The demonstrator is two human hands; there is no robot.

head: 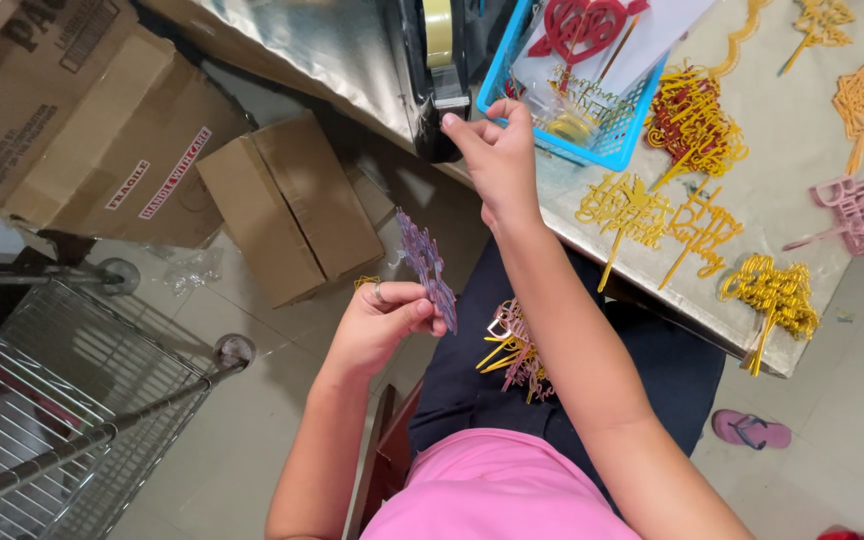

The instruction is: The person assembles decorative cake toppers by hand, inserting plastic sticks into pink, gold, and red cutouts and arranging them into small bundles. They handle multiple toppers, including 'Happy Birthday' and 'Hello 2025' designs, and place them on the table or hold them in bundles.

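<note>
My left hand [384, 318] is pinched shut on a thin stack of purple glittery cake toppers [428, 265], held edge-on over my lap. My right hand [497, 150] is raised at the table edge, fingertips touching the black tape dispenser [434, 80] with its yellowish tape roll; I cannot tell if a tape piece is between the fingers. More toppers, pink and gold [517, 350], lie in my lap on dark trousers.
A blue basket [617, 140] holds red and gold toppers. Several gold, red and pink topper piles [697, 125] lie on the table [802, 170]. Cardboard boxes [287, 205] and a wire cart [72, 400] stand on the floor at left; a pink sandal [749, 430] lies at right.
</note>
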